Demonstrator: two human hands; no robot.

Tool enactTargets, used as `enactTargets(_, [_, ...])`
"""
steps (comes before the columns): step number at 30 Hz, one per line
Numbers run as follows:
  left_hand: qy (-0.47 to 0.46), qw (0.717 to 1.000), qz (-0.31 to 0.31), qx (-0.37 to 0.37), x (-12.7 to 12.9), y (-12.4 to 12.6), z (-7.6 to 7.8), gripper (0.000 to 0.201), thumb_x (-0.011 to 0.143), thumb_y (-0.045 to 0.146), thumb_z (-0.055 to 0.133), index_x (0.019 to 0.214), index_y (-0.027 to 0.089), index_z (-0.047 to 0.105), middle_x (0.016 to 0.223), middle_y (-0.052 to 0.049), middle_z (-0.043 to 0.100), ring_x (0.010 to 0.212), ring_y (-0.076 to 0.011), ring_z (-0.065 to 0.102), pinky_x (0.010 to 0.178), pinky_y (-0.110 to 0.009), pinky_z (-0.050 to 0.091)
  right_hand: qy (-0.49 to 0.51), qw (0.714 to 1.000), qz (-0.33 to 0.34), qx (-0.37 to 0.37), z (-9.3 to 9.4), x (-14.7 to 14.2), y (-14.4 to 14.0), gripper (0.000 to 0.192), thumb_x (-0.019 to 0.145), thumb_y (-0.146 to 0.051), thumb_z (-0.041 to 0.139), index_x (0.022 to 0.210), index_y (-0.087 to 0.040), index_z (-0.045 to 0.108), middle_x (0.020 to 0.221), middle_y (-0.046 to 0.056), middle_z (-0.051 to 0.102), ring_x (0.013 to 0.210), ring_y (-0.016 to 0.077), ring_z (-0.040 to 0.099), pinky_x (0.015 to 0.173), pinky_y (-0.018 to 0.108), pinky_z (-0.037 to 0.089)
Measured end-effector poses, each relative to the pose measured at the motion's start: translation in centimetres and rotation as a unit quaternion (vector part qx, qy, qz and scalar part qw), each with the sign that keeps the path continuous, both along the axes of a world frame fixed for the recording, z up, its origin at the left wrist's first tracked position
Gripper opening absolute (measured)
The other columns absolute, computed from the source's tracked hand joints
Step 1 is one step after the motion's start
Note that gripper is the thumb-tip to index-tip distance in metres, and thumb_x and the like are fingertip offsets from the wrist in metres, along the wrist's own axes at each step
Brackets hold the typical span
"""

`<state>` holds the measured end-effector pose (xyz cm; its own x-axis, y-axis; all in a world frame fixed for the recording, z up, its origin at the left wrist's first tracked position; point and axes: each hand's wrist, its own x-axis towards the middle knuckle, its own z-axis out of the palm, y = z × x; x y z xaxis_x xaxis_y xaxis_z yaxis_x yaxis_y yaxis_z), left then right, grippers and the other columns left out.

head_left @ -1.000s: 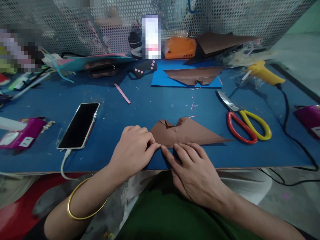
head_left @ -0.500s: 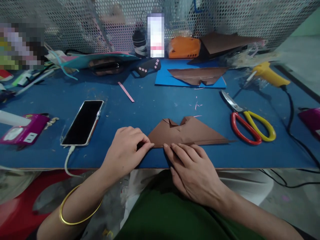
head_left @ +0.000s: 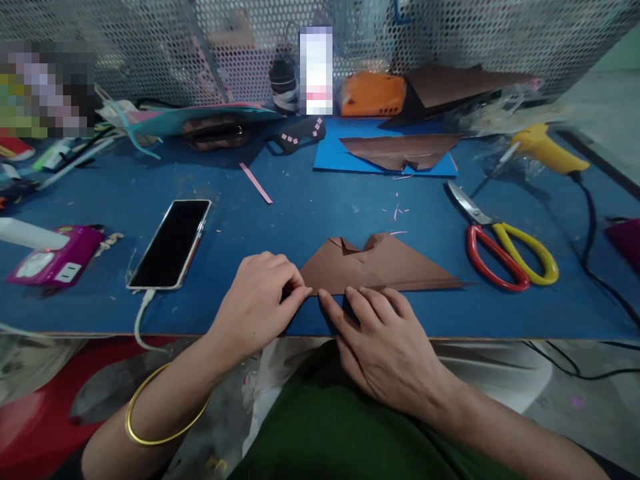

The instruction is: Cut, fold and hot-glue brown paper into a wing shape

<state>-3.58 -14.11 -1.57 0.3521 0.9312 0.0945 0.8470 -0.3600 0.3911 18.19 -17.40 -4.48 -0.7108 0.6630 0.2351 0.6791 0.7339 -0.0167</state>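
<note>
A folded piece of brown paper [head_left: 385, 263] lies on the blue table in front of me, with a notch and small folded flaps along its far edge. My left hand [head_left: 265, 290] pinches its near left corner between thumb and fingers. My right hand [head_left: 385, 340] rests palm down, its stretched fingertips pressing along the paper's near edge. Scissors [head_left: 500, 247] with one red and one yellow handle lie to the right of the paper.
Left of my hands lies a phone [head_left: 173, 243] on a white cable, beside a purple power socket block [head_left: 55, 260]. A yellow glue gun [head_left: 547, 150] sits at the back right. Another brown paper piece [head_left: 400, 150] lies on a blue sheet [head_left: 330, 157]. A pink strip [head_left: 256, 183] lies mid-table.
My right index finger has slid left along the paper's near edge, away from the other fingers. My left hand keeps its pinch. The whole view has shifted slightly.
</note>
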Motion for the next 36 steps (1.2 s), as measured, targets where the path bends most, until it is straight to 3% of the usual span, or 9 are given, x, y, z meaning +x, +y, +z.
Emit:
enactTargets(7, [-0.006, 1.000, 0.001, 0.002, 0.0, -0.1, -0.1, 0.022, 0.092, 0.025, 0.056, 0.071, 0.021, 0.055, 0.073, -0.001, 0.061, 0.074, -0.0192, 0.051, 0.072, -0.037, 0.035, 0.080, 0.995, 0.056, -0.033, -0.3, -1.2, 0.4, 0.053, 0.095, -0.024, 0.039, 0.139, 0.005, 0.048, 0.119, 0.018, 0.060, 0.113, 0.0294, 0.049, 0.098, 0.041, 0.041])
enactTargets(15, [-0.018, 1.000, 0.010, 0.003, -0.1, -0.1, -0.3, 0.022, 0.092, 0.028, 0.057, 0.071, 0.021, 0.057, 0.073, -0.001, 0.061, 0.074, -0.0189, 0.052, 0.072, -0.037, 0.037, 0.068, 0.996, 0.041, -0.030, -0.7, -1.5, 0.6, 0.056, 0.096, -0.028, 0.041, 0.143, 0.002, 0.045, 0.115, 0.016, 0.061, 0.111, 0.0292, 0.049, 0.097, 0.045, 0.040])
enactTargets(24, [-0.024, 0.997, 0.077, -0.008, -1.4, -1.0, -0.2, 0.026, 0.092, 0.035, 0.056, 0.070, 0.022, 0.060, 0.075, -0.002, 0.065, 0.076, -0.0203, 0.055, 0.075, -0.040, 0.039, 0.067, 0.997, 0.049, -0.013, -1.0, -1.2, 0.5, 0.055, 0.097, -0.027, 0.040, 0.144, 0.001, 0.043, 0.117, 0.016, 0.060, 0.113, 0.0291, 0.047, 0.097, 0.044, 0.038])
enactTargets(36, [-0.025, 0.997, 0.071, -0.002, -1.5, -1.1, -0.2, 0.025, 0.091, 0.034, 0.055, 0.069, 0.022, 0.058, 0.074, -0.002, 0.066, 0.076, -0.0197, 0.055, 0.073, -0.038, 0.040, 0.055, 0.998, 0.036, -0.022, -0.4, -1.4, 0.6, 0.053, 0.096, -0.026, 0.038, 0.145, -0.005, 0.047, 0.108, 0.014, 0.061, 0.106, 0.0278, 0.049, 0.093, 0.043, 0.038])
